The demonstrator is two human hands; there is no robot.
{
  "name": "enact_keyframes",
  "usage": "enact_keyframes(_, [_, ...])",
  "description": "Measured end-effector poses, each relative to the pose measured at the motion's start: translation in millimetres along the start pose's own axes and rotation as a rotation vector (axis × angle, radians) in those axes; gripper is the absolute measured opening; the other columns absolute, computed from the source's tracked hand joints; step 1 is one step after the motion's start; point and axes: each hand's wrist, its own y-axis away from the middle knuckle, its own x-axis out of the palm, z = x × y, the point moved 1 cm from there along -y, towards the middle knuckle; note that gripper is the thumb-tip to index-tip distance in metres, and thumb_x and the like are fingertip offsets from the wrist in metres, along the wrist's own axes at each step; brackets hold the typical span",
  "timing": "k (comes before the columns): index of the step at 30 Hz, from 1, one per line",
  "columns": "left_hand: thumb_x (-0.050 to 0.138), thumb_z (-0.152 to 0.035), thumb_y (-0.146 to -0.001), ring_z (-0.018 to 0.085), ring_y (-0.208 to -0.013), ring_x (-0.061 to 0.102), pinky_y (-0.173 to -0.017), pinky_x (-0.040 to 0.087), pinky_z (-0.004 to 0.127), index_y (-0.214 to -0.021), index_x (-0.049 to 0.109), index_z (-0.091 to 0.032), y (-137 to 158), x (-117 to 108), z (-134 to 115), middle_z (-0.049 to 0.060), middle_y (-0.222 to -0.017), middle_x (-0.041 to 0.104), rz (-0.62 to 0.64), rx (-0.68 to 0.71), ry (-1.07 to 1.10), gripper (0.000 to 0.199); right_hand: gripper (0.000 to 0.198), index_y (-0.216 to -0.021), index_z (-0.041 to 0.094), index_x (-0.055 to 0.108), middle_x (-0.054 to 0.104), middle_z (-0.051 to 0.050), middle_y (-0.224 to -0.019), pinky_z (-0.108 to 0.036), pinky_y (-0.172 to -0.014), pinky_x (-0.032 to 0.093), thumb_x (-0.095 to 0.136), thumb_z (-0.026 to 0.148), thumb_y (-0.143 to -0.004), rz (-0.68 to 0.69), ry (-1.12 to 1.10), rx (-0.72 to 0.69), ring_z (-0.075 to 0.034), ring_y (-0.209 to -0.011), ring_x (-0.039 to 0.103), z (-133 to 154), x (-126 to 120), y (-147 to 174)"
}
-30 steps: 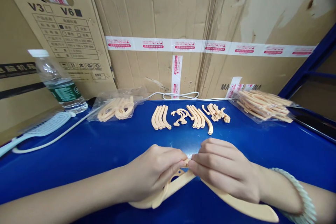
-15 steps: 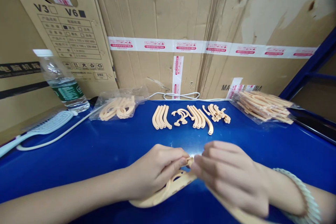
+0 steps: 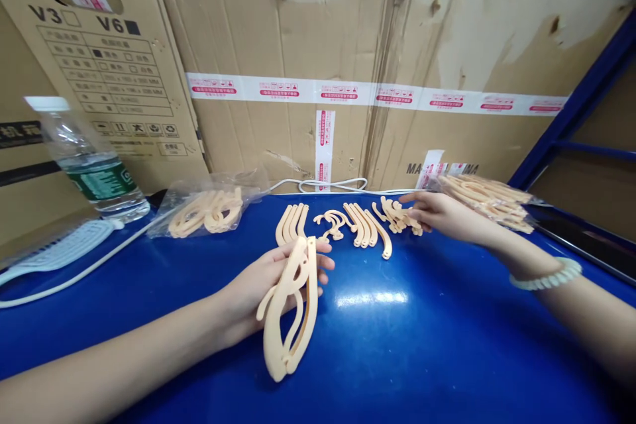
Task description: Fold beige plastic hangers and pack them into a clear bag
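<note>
My left hand (image 3: 253, 285) holds a beige plastic folding hanger (image 3: 271, 338), folded up, with its curved arms lying side by side and pointing down toward me. The fingers pass behind its upper end, and their tips show on the right. Out at the far right of the loose parts, my right hand (image 3: 440, 212) hovers with fingers stretched at a heap of small curved pieces (image 3: 395, 215); whether they touch one is unclear. Left of that heap lie a row of long curved arms (image 3: 365, 228), some small hook-shaped pieces (image 3: 335, 218) and another row of arms (image 3: 293, 222).
Clear bags of beige parts lie at the back left (image 3: 223, 209) and back right (image 3: 487, 195). A water bottle (image 3: 102, 175), a pale hairbrush (image 3: 74, 245) and a white cable (image 3: 109, 258) occupy the left. Cardboard (image 3: 268, 26) walls the back of the blue table (image 3: 397, 358).
My right hand has left the hanger and reached forward to the small pieces at the right. My left hand has lifted the hanger and turned it lengthwise. The view has shifted slightly right.
</note>
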Motion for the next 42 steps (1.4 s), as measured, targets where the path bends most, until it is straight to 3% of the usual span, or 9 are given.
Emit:
enact_keyframes(6, [0.054, -0.003, -0.085, 0.012, -0.067, 0.063, -0.063, 0.055, 0.022, -0.102, 0.070, -0.017, 1, 3, -4, 0.006, -0.090, 0.068, -0.096, -0.014, 0.028, 0.027, 0.021, -0.111, 0.012, 0.054, 0.067, -0.003, -0.066, -0.025, -0.059, 0.049, 0.047, 0.017, -0.092, -0.051, 0.371, 0.095, -0.016, -0.061, 0.064, -4, 8, -5])
enact_keyframes(12, [0.051, -0.001, -0.084, 0.011, -0.063, 0.062, -0.059, 0.053, 0.020, -0.102, 0.070, -0.016, 3, 5, -3, 0.005, -0.086, 0.067, -0.132, -0.014, 0.026, 0.030, 0.031, -0.116, 0.008, 0.055, 0.070, -0.018, -0.084, -0.039, -0.066, 0.050, 0.048, 0.023, -0.091, -0.194, 0.640, 0.131, -0.031, -0.079, 0.067, 10, 16, 6])
enact_keyframes(14, [0.052, -0.002, -0.084, 0.011, -0.063, 0.062, -0.059, 0.052, 0.020, -0.103, 0.070, -0.016, 3, 5, -3, 0.005, -0.084, 0.067, -0.126, -0.015, 0.031, 0.030, 0.033, -0.120, 0.009, 0.052, 0.069, -0.018, -0.091, -0.040, -0.068, 0.051, 0.046, 0.027, -0.094, -0.264, 0.667, -0.017, -0.031, -0.082, 0.066, 32, 22, 18])
enact_keyframes(16, [0.055, -0.003, -0.083, 0.011, -0.063, 0.062, -0.059, 0.052, 0.020, -0.103, 0.071, -0.015, 2, 4, -2, 0.005, -0.083, 0.066, -0.108, -0.004, 0.033, 0.028, 0.034, -0.125, 0.012, 0.050, 0.066, -0.016, -0.103, -0.039, -0.077, 0.051, 0.046, 0.029, -0.096, -0.275, 0.517, -0.383, -0.027, -0.092, 0.063, 64, 33, 34])
enact_keyframes(19, [0.060, -0.005, -0.081, 0.010, -0.059, 0.059, -0.058, 0.050, 0.019, -0.102, 0.071, -0.015, 1, 3, -1, 0.004, -0.077, 0.065, -0.083, 0.024, 0.029, 0.026, 0.029, -0.124, 0.017, 0.055, 0.064, -0.012, -0.108, -0.038, -0.080, 0.047, 0.048, 0.029, -0.098, -0.097, 0.405, -0.863, -0.023, -0.094, 0.058, 107, 56, 60])
enact_keyframes(23, [0.059, -0.009, -0.083, 0.011, -0.059, 0.059, -0.057, 0.047, 0.020, -0.103, 0.070, -0.014, 2, 4, 1, 0.004, -0.076, 0.067, -0.080, 0.025, 0.012, 0.023, 0.020, -0.106, 0.016, 0.065, 0.069, -0.007, -0.097, -0.037, -0.079, 0.044, 0.047, 0.015, -0.097, -0.093, 0.416, -1.091, -0.020, -0.088, 0.060, 128, 81, 80])
enact_keyframes(31, [0.051, -0.041, -0.095, 0.018, -0.074, 0.062, -0.078, 0.051, 0.030, -0.093, 0.066, -0.012, 2, 6, 2, 0.006, -0.078, 0.066, -0.040, 0.003, 0.105, 0.032, 0.020, -0.089, 0.018, 0.065, 0.068, -0.006, -0.089, -0.039, -0.083, 0.042, 0.046, 0.013, -0.096, -0.197, 0.498, -1.101, -0.020, -0.087, 0.061, 121, 92, 78])
enact_keyframes(38, [0.067, -0.027, -0.085, 0.020, -0.085, 0.064, -0.083, 0.049, 0.032, -0.102, 0.063, -0.014, 9, 8, 8, 0.005, -0.089, 0.067, 0.101, 0.107, -0.179, 0.022, 0.022, -0.090, 0.019, 0.062, 0.066, -0.007, -0.098, -0.041, -0.088, 0.038, 0.041, 0.013, -0.096, -0.221, 0.594, -1.041, -0.023, -0.095, 0.056, 118, 94, 76])
enact_keyframes(42, [0.061, -0.039, -0.090, 0.020, -0.085, 0.064, -0.083, 0.050, 0.033, -0.106, 0.062, -0.015, 9, 7, 13, 0.005, -0.089, 0.067, 0.100, 0.197, -0.352, 0.028, 0.025, -0.091, 0.016, 0.060, 0.065, -0.009, -0.100, -0.044, -0.091, 0.031, 0.036, 0.012, -0.097, -0.261, 0.704, -0.921, -0.025, -0.098, 0.053, 112, 94, 74])
